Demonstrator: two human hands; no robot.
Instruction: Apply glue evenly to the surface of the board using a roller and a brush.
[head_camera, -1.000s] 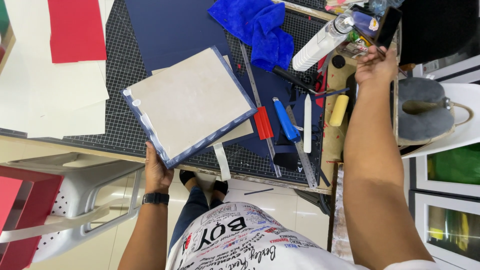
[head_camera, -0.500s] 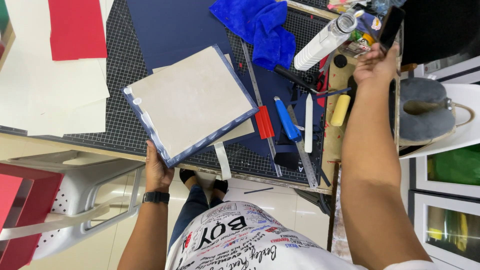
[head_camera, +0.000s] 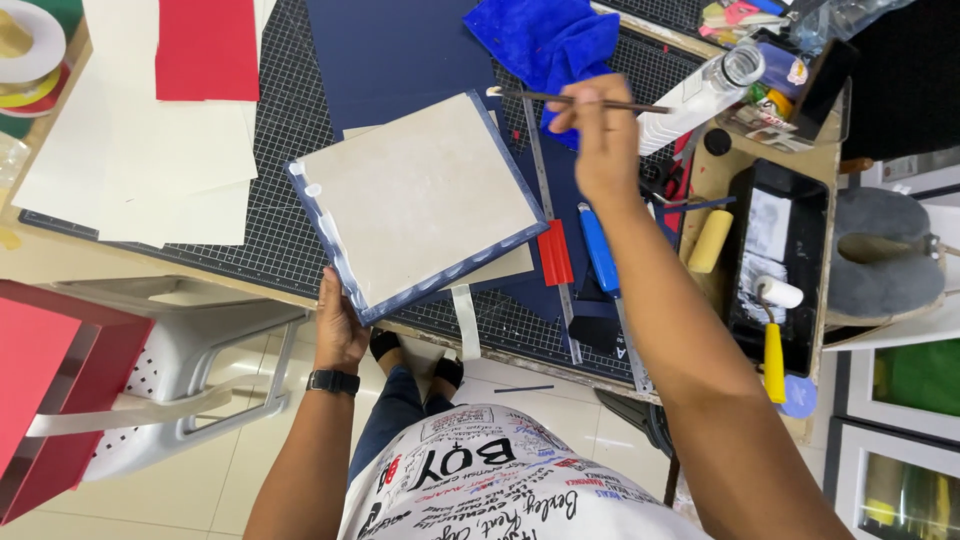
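Observation:
My left hand (head_camera: 340, 325) grips the near corner of a square grey board (head_camera: 420, 200) wrapped in dark blue cloth, with glue along its turned edges, tilted above the black cutting mat (head_camera: 290, 230). My right hand (head_camera: 600, 140) is raised over the mat and pinches a thin brown brush (head_camera: 590, 100) that lies level, its tip pointing left toward the board's far corner. A crumpled blue cloth (head_camera: 550, 40) sits just behind the brush.
Red (head_camera: 205, 45) and cream (head_camera: 160, 150) sheets lie at the left. A metal ruler (head_camera: 560, 290), red cutter (head_camera: 555, 252), blue cutter (head_camera: 600, 250), glue bottle (head_camera: 700, 90) and black tray (head_camera: 775, 260) with a yellow-handled roller (head_camera: 773, 345) lie at the right. A white stool (head_camera: 190, 360) stands below the table edge.
My right hand has come from the far right table edge to above the mat, and now holds a thin brush. The left hand still holds the board.

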